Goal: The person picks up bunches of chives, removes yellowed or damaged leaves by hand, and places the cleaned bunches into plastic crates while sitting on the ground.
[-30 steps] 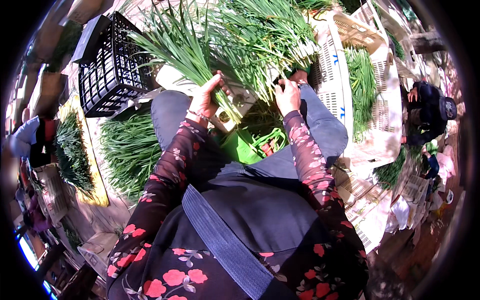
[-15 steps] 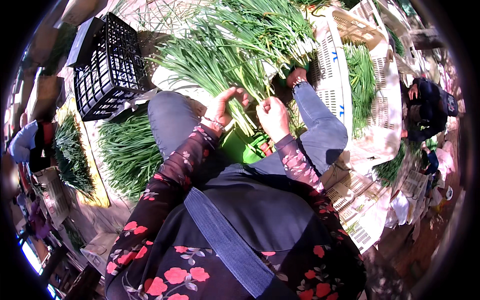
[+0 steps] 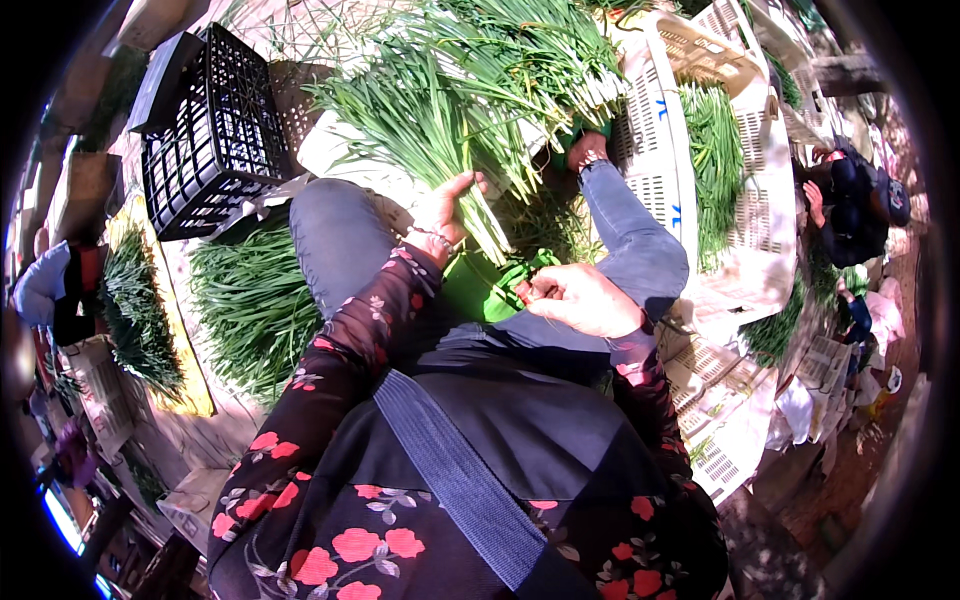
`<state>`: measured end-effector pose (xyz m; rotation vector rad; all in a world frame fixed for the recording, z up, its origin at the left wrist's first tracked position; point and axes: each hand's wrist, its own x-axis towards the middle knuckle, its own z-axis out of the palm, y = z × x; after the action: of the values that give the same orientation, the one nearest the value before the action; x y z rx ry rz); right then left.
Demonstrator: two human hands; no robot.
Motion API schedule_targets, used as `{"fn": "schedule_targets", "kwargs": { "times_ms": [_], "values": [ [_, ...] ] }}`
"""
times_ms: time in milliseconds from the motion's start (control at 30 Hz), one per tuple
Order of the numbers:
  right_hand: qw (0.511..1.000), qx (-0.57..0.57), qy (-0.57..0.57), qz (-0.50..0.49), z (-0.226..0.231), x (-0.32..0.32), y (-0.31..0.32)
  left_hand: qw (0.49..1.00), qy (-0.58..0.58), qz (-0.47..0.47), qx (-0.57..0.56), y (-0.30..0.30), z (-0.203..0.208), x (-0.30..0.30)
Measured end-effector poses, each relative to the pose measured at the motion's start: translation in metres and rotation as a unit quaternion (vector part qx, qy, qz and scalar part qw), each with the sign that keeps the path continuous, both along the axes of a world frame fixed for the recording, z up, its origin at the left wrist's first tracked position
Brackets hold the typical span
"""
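My left hand point(image 3: 440, 208) is closed around a bunch of garlic chives point(image 3: 415, 120). The leaves fan out away from me, and the pale stem ends point(image 3: 482, 230) point toward my lap. To the right, my right hand point(image 3: 590, 300) is at the edge of a bright green bag point(image 3: 472, 288) between my thighs. Its thumb and fingers are pinched together beside small red things at that edge, and whatever they hold is hidden. A large heap of loose chives point(image 3: 530, 55) lies beyond the bunch.
A black plastic crate point(image 3: 215, 140) stands at the far left, with a pile of chives point(image 3: 255, 305) beside my left knee. On the right is a cream plastic crate point(image 3: 660, 150) holding more chives point(image 3: 712, 165). Other people work at both sides, one in dark clothes point(image 3: 855, 205).
My right hand has left the stems and come back toward me, down to the green bag. My left hand still holds the bunch in nearly the same place.
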<state>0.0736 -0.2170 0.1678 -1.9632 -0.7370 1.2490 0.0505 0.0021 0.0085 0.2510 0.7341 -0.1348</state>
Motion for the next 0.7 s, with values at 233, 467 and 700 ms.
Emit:
{"fn": "schedule_targets", "kwargs": {
  "times_ms": [233,467,700],
  "values": [
    [0.94,0.102,-0.265,-0.189,-0.068,0.02,0.053,0.992,-0.065,0.005,-0.105,-0.001,-0.01,-0.002],
    [0.903,-0.037,-0.42,-0.089,-0.088,0.017,0.075,0.998,-0.037,-0.006,-0.046,0.0,-0.001,-0.004],
    [0.912,0.103,-0.325,-0.227,-0.092,0.028,0.08,0.991,-0.06,0.014,-0.119,0.001,-0.004,-0.003]
  ]
}}
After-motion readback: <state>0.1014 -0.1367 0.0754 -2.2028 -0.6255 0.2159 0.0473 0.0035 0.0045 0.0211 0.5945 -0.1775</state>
